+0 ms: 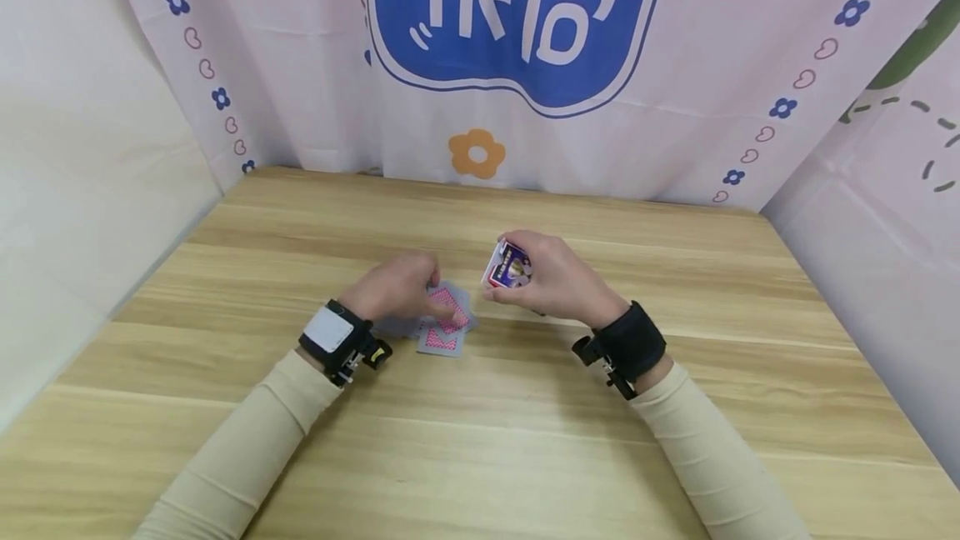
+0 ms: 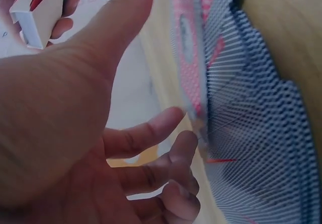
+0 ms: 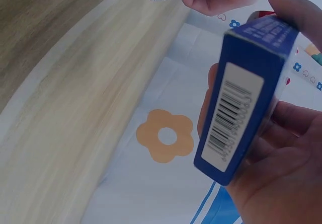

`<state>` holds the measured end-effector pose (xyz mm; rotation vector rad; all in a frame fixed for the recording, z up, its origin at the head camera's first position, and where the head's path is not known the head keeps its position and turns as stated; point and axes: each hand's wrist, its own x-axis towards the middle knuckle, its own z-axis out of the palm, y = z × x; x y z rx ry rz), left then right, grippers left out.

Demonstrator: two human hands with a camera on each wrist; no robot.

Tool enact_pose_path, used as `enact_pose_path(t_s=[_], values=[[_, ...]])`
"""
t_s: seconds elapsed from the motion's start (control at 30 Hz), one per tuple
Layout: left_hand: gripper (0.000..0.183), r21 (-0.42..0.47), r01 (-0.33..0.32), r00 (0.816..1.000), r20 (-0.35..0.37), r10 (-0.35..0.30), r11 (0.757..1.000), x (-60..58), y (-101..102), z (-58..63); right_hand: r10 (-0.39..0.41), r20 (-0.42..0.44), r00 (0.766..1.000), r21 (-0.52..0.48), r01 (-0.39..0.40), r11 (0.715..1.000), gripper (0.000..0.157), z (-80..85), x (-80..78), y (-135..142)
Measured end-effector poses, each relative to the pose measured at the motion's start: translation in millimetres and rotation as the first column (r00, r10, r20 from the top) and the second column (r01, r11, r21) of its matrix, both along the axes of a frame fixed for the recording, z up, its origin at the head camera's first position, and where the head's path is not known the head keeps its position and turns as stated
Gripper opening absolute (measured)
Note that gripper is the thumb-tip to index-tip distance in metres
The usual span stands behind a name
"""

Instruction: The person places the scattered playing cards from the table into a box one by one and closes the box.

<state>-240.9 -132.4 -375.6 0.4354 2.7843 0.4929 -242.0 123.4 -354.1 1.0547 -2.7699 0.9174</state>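
Note:
Playing cards [image 1: 441,342] with pink-and-grey patterned backs lie in a loose, spread pile on the table. My left hand [image 1: 397,286] is over them, its thumb reaching across the pile. In the left wrist view the thumb and the bent fingers [image 2: 151,176] are spread apart, with fingertips right at the edge of the cards [image 2: 251,108]. To the right, my right hand [image 1: 558,277] grips a small blue card box [image 1: 513,265] between thumb and fingers, raised over the table. A barcode label shows on the box [image 3: 234,116] in the right wrist view; its white end faces the left hand.
The wood-grain table [image 1: 480,457] runs back to a white printed curtain [image 1: 300,107] with a blue emblem and an orange flower. White cloth walls [image 1: 82,148] stand at both sides. Each wrist wears a black strap [image 1: 636,342] with a small camera.

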Motion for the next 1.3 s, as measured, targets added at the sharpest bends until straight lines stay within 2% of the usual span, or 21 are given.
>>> enact_pose_path(t_s=[0.13,0.27,0.43,0.53,0.63,0.73,0.8,0.87,0.97,1.07,1.17,1.3], values=[[0.062,-0.022,-0.031,0.999,-0.008,0.031,0.999,3.2,0,-2.5,0.009,0.007,1.0,0.011,-0.009,1.0,0.066,-2.0,0.0,-1],[0.057,-0.023,-0.049,0.999,0.0,0.049,0.999,4.0,1,-4.4,0.011,0.014,1.0,0.03,-0.012,0.999,0.067,-3.7,0.0,-3],[0.052,0.019,-0.061,0.998,0.022,0.06,0.998,2.8,2,-4.9,0.015,0.016,1.0,0.032,-0.015,0.999,0.064,-3.9,0.4,-4],[0.041,0.062,-0.036,0.998,0.049,0.033,0.997,1.7,2,-3.5,0.011,0.018,1.0,0.041,-0.012,0.999,0.064,-4.2,1.2,-4],[0.024,0.153,0.005,0.998,0.064,-0.015,0.988,3.1,0,2.7,0.003,0.019,1.0,0.049,-0.004,0.999,0.067,-4.7,1.3,-4],[0.022,0.291,0.005,0.999,0.032,-0.015,0.957,5.4,-2,12.8,-0.004,0.022,1.0,0.045,0.003,0.999,0.068,-4.6,0.6,-3],[0.036,0.374,-0.033,0.999,0.005,0.033,0.927,6.4,-3,20.0,-0.013,0.02,1.0,0.046,0.012,0.999,0.069,-4.2,0.1,-2],[0.055,0.456,-0.087,0.995,0.001,0.098,0.886,6.7,-2,26.7,-0.018,0.023,1.0,0.046,0.017,0.999,0.069,-4.1,-0.3,-1],[0.075,0.53,-0.162,0.985,0.039,0.167,0.832,7.6,0,35.0,-0.02,0.029,0.999,0.047,0.018,0.999,0.067,-4.0,-0.7,-1],[0.069,0.589,-0.195,0.981,0.099,0.169,0.785,8.3,3,39.9,-0.01,0.036,0.999,0.039,0.009,0.999,0.063,-4.5,-1.1,-1],[0.053,0.612,-0.203,0.979,0.135,0.151,0.765,9.5,6,42.1,0.004,0.034,0.999,0.031,-0.005,1.0,0.059,-4.9,-1.3,-2],[0.048,0.595,-0.213,0.977,0.144,0.158,0.775,11.1,10,43.4,0.015,0.021,1.0,0.032,-0.015,0.999,0.057,-4.5,-1.1,-3]])
